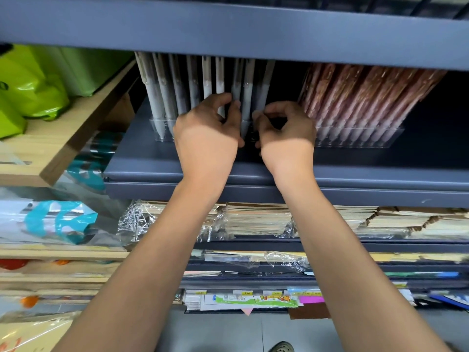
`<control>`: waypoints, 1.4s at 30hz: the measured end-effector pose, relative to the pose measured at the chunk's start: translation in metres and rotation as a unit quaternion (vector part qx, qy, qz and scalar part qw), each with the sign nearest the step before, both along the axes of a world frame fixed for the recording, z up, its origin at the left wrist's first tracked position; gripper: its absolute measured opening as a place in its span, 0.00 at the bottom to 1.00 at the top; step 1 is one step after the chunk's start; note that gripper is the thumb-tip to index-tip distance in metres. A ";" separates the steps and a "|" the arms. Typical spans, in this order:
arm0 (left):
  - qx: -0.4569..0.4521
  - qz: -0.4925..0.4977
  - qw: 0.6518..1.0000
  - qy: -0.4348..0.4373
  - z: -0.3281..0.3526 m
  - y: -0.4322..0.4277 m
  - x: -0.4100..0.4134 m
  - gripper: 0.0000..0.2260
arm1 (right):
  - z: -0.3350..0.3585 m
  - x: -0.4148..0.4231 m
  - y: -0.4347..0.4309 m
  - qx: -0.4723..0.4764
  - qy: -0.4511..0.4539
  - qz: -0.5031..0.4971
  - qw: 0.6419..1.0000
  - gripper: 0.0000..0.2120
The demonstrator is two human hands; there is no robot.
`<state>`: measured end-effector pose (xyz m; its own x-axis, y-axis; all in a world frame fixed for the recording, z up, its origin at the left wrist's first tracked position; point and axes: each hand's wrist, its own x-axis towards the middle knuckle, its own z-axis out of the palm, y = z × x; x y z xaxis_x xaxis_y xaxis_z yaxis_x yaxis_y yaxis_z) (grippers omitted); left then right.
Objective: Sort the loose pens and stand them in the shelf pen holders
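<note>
Several grey pens point(162, 92) stand upright in a clear pen holder point(160, 130) on the dark blue shelf point(142, 161). My left hand point(208, 133) is at the holder's middle, its fingers and thumb curled round one grey pen point(237, 85). Beside it my right hand point(284, 130) has its fingers curled at the holder's right end, just below another grey pen point(261, 90); what it pinches is hidden. To the right, a second clear holder point(360, 138) is packed with reddish-brown pens point(360, 97).
The shelf above point(228, 31) hangs low over the pen tops. Green bags point(33, 85) lie on a wooden shelf at the left. Wrapped notebook stacks point(256, 219) and paper goods fill the shelves below. A shoe tip point(281, 347) shows on the floor.
</note>
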<state>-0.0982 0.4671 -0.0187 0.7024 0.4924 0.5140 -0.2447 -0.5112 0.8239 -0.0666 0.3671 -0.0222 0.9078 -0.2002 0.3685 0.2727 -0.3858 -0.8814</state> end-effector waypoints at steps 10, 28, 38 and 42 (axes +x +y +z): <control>-0.004 0.008 1.000 0.007 0.000 0.000 0.000 0.11 | -0.001 -0.002 -0.004 -0.038 0.004 0.017 0.999 0.07; -0.022 0.006 1.000 -0.006 0.000 -0.001 0.000 0.09 | 0.002 -0.003 0.001 -0.037 -0.039 -0.020 0.998 0.08; -0.054 -0.010 0.998 -0.010 -0.001 -0.003 -0.006 0.07 | -0.003 -0.004 0.001 0.008 -0.028 0.000 1.000 0.09; -0.096 -0.016 0.995 -0.011 -0.001 -0.005 -0.012 0.06 | -0.001 -0.007 0.002 0.026 -0.029 0.001 0.999 0.10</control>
<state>-0.1102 0.4624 -0.0199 0.7094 0.5604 0.4274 -0.2771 -0.3358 0.9003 -0.0732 0.3689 -0.0236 0.8856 -0.2183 0.4100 0.3251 -0.3392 -0.8827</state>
